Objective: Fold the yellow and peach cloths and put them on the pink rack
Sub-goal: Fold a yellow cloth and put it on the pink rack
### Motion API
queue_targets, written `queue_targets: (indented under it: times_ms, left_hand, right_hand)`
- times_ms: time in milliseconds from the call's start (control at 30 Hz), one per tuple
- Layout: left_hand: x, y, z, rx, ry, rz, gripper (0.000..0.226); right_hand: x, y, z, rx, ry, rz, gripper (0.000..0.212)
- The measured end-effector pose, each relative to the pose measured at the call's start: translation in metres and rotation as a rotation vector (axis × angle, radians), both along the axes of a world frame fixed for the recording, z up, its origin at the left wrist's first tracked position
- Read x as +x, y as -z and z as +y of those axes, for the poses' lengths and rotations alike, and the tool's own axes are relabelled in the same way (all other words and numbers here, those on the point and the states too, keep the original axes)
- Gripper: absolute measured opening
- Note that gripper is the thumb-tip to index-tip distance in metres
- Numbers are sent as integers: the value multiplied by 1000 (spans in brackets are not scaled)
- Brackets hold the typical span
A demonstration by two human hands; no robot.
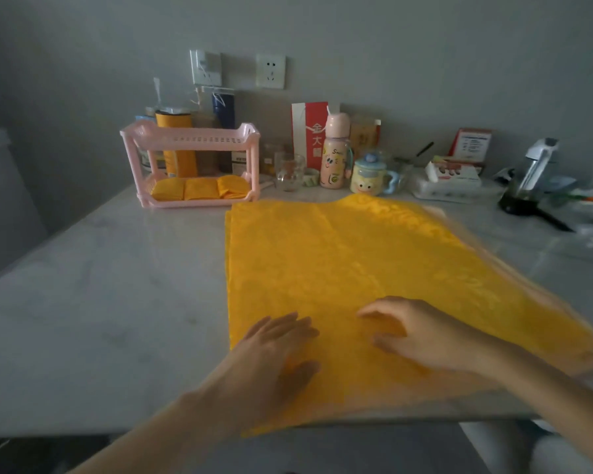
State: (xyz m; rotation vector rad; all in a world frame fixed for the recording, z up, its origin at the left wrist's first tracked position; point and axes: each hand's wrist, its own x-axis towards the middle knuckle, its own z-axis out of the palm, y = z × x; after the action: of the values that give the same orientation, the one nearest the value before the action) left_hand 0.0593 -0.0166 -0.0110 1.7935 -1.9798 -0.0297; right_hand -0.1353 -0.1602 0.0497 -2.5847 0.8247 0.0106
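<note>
So the big yellow cloth (356,261) is lying spread out flat on the table (100,285), filling the middle and right of the frame, with its near edge hanging a bit over the table's front. No fold in it yet as far as I can see.

My left hand (271,354) is flat on the lower left part of it, fingers straight, just pressing. My right hand (421,333) sits on the cloth right next to it with the fingers arched. It's blurry, so I honestly can't tell if it's pinching fabric or only resting there.

There's a paler peachy edge (435,211) peeking out along the cloth's right side. Might be the peach cloth underneath, not sure.

In the upper left, the pink rack (189,135) already has three folded yellow cloths (199,189) side by side on its bottom shelf. The top shelf looks bare from here.

So I'd call it partway: some are racked, but this one needs folding and putting away, and the peach stuff too.
</note>
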Motion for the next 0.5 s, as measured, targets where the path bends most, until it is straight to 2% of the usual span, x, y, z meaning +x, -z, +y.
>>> queue_targets:
  times_ms: [67,267,300,400,467,500]
  left_hand:
    - [-5,3,6,77,-10,-118,66]
    - [-15,-2,25,223,-95,-263,71]
    - [-17,-7,29,217,-101,-265,76]
    - [-18,-6,32,249,-52,-188,111]
    - [-17,-10,37,221,-71,-213,115]
    - [-17,-12,39,197,-56,-223,108]
  right_hand:
    - [-6,4,8,-3,-15,5,46]
    - [-23,14,41,1,-85,49,72]
    - [-25,13,45,-4,-84,51,73]
    - [-23,16,53,-56,-84,39,68]
    - [-21,16,59,-98,-83,25,65]
    - [-18,17,62,-119,-92,35,64]
